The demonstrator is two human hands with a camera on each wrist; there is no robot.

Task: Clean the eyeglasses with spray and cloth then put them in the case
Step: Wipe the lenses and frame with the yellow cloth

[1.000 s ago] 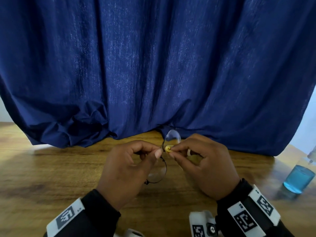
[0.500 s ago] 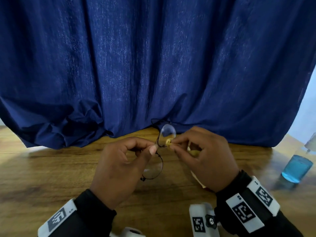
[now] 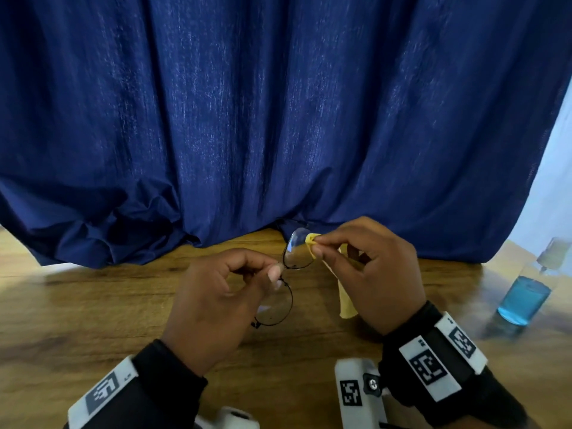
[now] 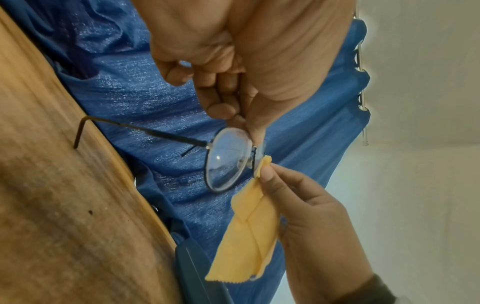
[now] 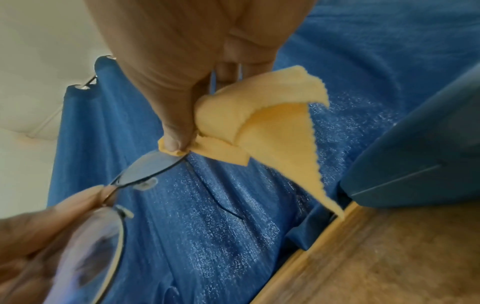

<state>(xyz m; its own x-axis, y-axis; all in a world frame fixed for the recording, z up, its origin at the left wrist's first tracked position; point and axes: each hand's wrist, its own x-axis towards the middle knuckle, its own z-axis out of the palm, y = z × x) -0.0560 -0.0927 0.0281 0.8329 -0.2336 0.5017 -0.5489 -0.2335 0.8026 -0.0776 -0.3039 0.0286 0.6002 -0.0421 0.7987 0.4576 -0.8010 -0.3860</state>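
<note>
A dark blue curtain [image 3: 216,119] hangs across the back and bunches where it meets the wooden counter [image 3: 77,305]. Left of centre, the left hand [image 3: 216,298] is curled, thumb and forefinger pinching the eyeglasses [image 3: 288,274] at the bridge between the two round lenses. The glasses are held up off the counter, thin dark wire frame turned roughly edge-on to the head camera, one lens toward the person and the other toward the curtain. From the left wrist, one temple arm runs out to a bent tip that sits over the counter edge (whether it touches the wood cannot be told).

Just to the right, the right hand [image 3: 371,274] pinches a fold of yellow cloth [image 3: 345,301] between thumb and forefinger, pressed against the rim of the far lens; the rest of the cloth hangs loose below the hand, with a zigzag-cut edge. Both wrists wear black sleeves with white marker bands.

In the wrist views a blue-grey hard shape, probably the glasses case [image 5: 415,154], lies on the counter against the curtain. At the far right stands a clear spray bottle [image 3: 526,298] with blue liquid in it, well apart from the hands.
</note>
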